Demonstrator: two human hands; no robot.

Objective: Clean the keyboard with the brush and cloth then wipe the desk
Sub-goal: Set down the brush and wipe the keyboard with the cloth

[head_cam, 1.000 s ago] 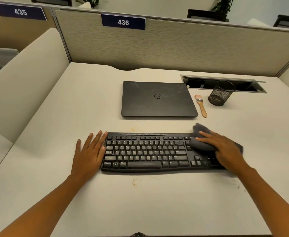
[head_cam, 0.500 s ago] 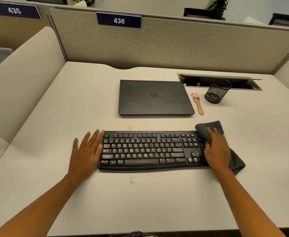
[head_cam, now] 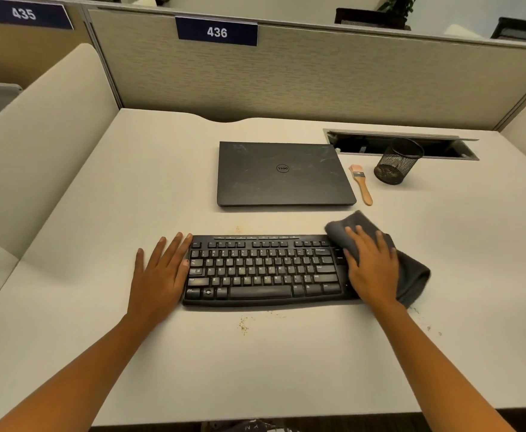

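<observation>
Step in hand: wiping the black plastic keyboard [head_cam: 264, 269] with the dark grey soft cloth [head_cam: 411, 275]; the brushing looks finished, judging by where the brush lies
Keyboard: flat on the off-white bench [head_cam: 255, 385], near its front middle, just in front of the closed dark grey laptop [head_cam: 283, 174]
Cloth: bunched over the keyboard's right end, covering the number pad and spilling onto the bench beside it
Right hand [head_cam: 372, 266]: palm down, fingers straight and spread, pressing the cloth onto the keys rather than gripping it
Left hand [head_cam: 161, 272]: flat on the bench with fingers straight, its thumb side touching the keyboard's left end, holding nothing
Brush: the small wooden-handled brush with pale bristles [head_cam: 361, 185] lies between the laptop's right edge and the black wire-mesh pen cup [head_cam: 397, 162], well apart from both hands
Doing it well: sweep the cloth leftward row by row with light, even pressure, so that dust is lifted rather than pushed between the keys; the left hand is best left bracing the end so the board does not slide
Watch for: a loose fold of cloth snagging a keycap; folding it flatter under the palm should help
Left to do: most keys lie uncovered to the left, and brownish crumbs [head_cam: 243, 325] on the bench in front of the keyboard await the final wipe
</observation>
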